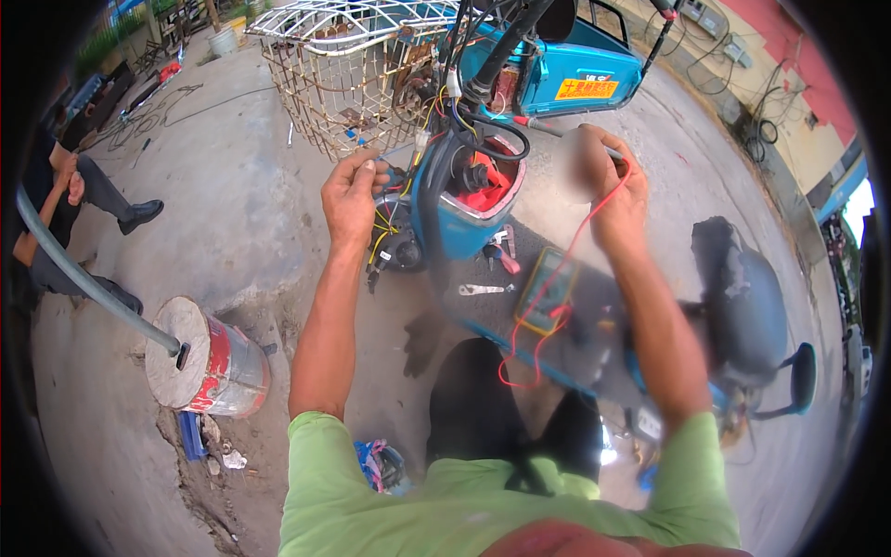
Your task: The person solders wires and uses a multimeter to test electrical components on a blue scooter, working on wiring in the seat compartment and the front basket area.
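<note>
My right hand (617,190) is closed around a multimeter probe (548,128), which points left toward the steering column of a blue electric scooter (455,232). A red test lead (594,215) runs from it down to a yellow-edged multimeter (546,295) lying on the dark footboard. Left of the column, my left hand (353,193) is pinched beside loose coloured wires (394,209); what its fingertips hold is too small to tell. The scooter's front housing stands uncovered, with a red part (492,190) inside. A wrench (483,290) lies near the multimeter.
A rusty white wire basket (343,84) is at the front, by a blue vehicle body (580,79). At left stands a paint bucket (218,362) holding a grey pole (97,288); beyond it sits another person (70,204). The scooter seat (742,306) is at right.
</note>
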Action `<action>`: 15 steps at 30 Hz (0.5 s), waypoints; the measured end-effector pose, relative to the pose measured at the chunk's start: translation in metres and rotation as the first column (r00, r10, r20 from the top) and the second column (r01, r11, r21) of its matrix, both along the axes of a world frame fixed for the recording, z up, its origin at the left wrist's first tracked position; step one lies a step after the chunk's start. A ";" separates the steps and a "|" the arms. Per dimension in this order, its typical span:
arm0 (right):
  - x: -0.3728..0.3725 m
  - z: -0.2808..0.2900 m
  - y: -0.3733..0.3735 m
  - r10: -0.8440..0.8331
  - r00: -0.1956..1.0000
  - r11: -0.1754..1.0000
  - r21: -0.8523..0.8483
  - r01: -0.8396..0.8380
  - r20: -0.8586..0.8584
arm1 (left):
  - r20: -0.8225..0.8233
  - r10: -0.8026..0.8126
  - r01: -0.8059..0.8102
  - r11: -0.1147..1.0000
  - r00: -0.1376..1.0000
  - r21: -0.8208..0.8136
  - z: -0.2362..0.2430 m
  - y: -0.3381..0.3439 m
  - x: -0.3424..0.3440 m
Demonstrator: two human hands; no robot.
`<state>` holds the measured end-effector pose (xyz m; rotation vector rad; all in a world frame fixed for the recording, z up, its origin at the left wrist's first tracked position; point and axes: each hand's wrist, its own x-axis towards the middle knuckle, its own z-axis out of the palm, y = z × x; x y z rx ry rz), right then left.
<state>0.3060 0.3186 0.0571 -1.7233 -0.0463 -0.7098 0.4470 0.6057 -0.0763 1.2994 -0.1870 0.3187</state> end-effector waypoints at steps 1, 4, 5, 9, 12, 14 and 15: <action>-0.002 -0.001 0.000 -0.004 1.000 1.000 0.002 0.004 -0.001 | 0.017 -0.032 0.034 0.997 0.999 -0.074 0.000 -0.001 0.000; -0.003 0.004 0.004 -0.004 1.000 0.998 -0.056 0.003 -0.020 | 0.079 -0.038 0.053 0.979 0.996 -0.198 0.012 0.002 -0.003; -0.001 0.005 0.005 0.004 1.000 0.999 -0.044 -0.004 -0.003 | 0.095 -0.030 0.051 0.974 0.995 -0.222 0.016 0.001 -0.006; 0.015 0.006 0.011 0.044 0.999 0.998 -0.049 -0.045 -0.012 | 0.221 0.045 -0.016 0.992 0.974 -0.129 0.044 -0.013 -0.026; 0.034 0.001 0.010 0.080 0.997 0.992 0.100 -0.078 -0.012 | 0.196 -0.166 0.141 0.981 0.966 0.135 0.076 -0.035 -0.039; 0.042 0.003 0.013 0.081 0.996 0.984 0.163 -0.072 -0.045 | 0.144 -0.339 0.311 0.931 0.930 0.190 0.090 -0.048 -0.035; 0.049 0.001 0.011 0.081 0.995 0.978 0.196 -0.068 -0.058 | 0.115 -0.374 0.330 0.901 0.920 0.281 0.097 -0.052 -0.035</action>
